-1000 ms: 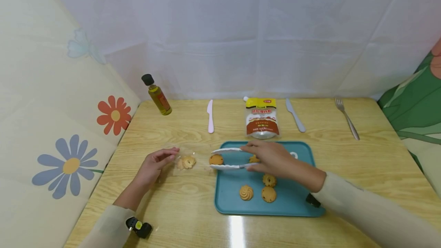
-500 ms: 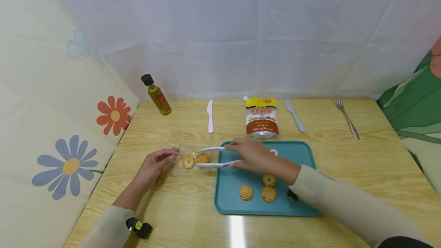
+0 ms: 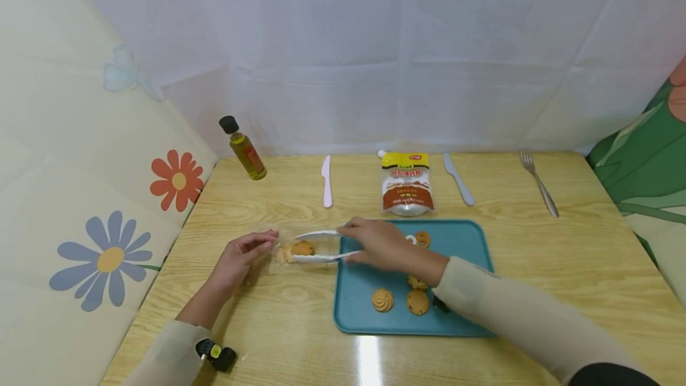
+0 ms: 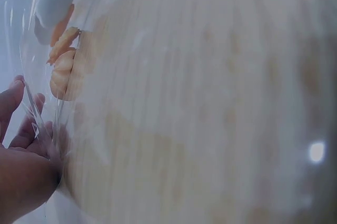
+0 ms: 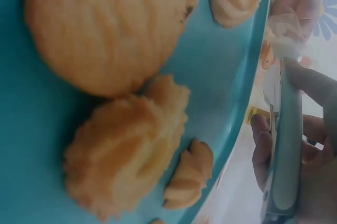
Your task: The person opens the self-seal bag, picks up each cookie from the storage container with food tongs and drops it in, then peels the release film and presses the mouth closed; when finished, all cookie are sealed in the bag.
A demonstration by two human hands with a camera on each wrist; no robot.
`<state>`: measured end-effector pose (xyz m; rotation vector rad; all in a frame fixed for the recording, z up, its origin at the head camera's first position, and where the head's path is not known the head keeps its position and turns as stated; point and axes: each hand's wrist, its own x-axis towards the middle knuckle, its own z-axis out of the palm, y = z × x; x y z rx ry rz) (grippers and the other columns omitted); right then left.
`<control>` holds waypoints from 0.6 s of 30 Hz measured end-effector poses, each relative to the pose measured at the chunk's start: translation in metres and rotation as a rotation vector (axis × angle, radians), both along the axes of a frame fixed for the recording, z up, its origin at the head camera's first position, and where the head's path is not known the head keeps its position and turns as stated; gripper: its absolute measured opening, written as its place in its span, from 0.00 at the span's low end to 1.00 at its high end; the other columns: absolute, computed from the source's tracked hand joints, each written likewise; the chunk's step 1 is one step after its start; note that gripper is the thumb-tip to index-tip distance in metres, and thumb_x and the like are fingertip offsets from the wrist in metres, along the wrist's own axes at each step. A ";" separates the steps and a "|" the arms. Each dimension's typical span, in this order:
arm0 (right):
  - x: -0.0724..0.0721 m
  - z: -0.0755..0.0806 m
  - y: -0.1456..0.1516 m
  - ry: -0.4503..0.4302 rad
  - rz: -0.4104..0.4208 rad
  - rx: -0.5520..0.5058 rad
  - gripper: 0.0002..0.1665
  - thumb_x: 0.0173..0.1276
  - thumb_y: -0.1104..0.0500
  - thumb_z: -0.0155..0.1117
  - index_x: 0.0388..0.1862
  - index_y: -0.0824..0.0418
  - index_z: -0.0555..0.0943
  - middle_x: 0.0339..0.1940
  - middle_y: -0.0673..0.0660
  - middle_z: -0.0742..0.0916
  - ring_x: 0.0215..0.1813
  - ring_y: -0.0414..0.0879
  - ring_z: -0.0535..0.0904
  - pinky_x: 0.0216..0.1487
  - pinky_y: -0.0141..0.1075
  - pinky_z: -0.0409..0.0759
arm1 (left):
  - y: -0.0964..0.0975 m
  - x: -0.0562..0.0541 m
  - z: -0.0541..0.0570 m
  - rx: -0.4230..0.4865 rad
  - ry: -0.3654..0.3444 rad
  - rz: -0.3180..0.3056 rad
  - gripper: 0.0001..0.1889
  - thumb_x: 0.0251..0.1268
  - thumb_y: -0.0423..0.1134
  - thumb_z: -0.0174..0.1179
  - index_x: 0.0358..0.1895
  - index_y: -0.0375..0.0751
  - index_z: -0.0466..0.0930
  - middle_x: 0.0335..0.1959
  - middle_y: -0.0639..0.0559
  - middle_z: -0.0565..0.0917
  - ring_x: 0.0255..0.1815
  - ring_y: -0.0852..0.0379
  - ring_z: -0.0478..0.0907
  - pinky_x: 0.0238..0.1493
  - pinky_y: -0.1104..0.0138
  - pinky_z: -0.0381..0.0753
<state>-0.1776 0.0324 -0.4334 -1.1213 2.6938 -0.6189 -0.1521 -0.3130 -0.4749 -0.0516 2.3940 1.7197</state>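
The right hand [image 3: 375,243] grips white tongs [image 3: 321,246] that pinch a cookie [image 3: 303,248] inside the mouth of a clear bag [image 3: 292,250] lying on the surface [image 3: 289,314]. The left hand [image 3: 241,254] pinches the bag's edge, holding it open; another cookie [image 3: 284,254] lies inside. More cookies [image 3: 383,299] sit on the teal tray [image 3: 461,237].

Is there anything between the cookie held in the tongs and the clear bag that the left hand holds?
Nothing visible. The tongs hold the cookie at the clear bag, beside another cookie already inside.
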 end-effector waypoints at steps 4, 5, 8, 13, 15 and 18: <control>0.000 -0.003 -0.005 -0.008 -0.010 -0.003 0.40 0.69 0.42 0.72 0.75 0.55 0.74 0.67 0.55 0.81 0.59 0.49 0.82 0.53 0.44 0.83 | 0.000 0.000 0.000 -0.001 -0.004 0.001 0.23 0.78 0.44 0.60 0.64 0.30 0.79 0.64 0.60 0.83 0.78 0.54 0.64 0.62 0.82 0.71; 0.000 -0.004 -0.006 -0.008 -0.013 0.000 0.40 0.69 0.42 0.72 0.75 0.55 0.74 0.67 0.55 0.81 0.59 0.49 0.82 0.53 0.44 0.83 | 0.000 0.000 0.000 -0.002 -0.005 0.001 0.22 0.78 0.44 0.60 0.64 0.30 0.80 0.64 0.60 0.83 0.79 0.53 0.63 0.62 0.82 0.71; 0.000 -0.005 -0.009 -0.016 -0.020 0.009 0.41 0.69 0.42 0.72 0.76 0.55 0.74 0.67 0.55 0.81 0.59 0.49 0.82 0.53 0.45 0.83 | 0.000 0.000 0.001 -0.008 -0.011 0.000 0.22 0.78 0.44 0.59 0.64 0.30 0.80 0.65 0.59 0.82 0.79 0.52 0.63 0.62 0.82 0.70; 0.000 -0.006 -0.011 -0.023 -0.022 0.017 0.41 0.69 0.41 0.72 0.76 0.55 0.73 0.67 0.55 0.81 0.59 0.49 0.82 0.53 0.45 0.82 | 0.000 0.000 0.001 -0.009 -0.013 0.000 0.22 0.78 0.44 0.59 0.64 0.31 0.80 0.66 0.57 0.82 0.78 0.54 0.64 0.63 0.81 0.70; -0.001 -0.005 -0.012 -0.024 -0.023 0.021 0.42 0.69 0.41 0.72 0.77 0.54 0.73 0.67 0.54 0.81 0.59 0.49 0.82 0.53 0.45 0.82 | 0.000 0.000 0.001 -0.009 -0.012 0.001 0.22 0.78 0.44 0.59 0.64 0.31 0.80 0.66 0.56 0.82 0.78 0.55 0.64 0.63 0.82 0.70; -0.001 -0.005 -0.011 -0.024 -0.024 0.025 0.42 0.69 0.41 0.72 0.77 0.55 0.73 0.67 0.55 0.80 0.59 0.49 0.82 0.53 0.45 0.82 | 0.000 0.000 0.001 -0.010 -0.007 -0.002 0.22 0.78 0.44 0.59 0.64 0.31 0.80 0.66 0.56 0.82 0.77 0.56 0.64 0.62 0.81 0.71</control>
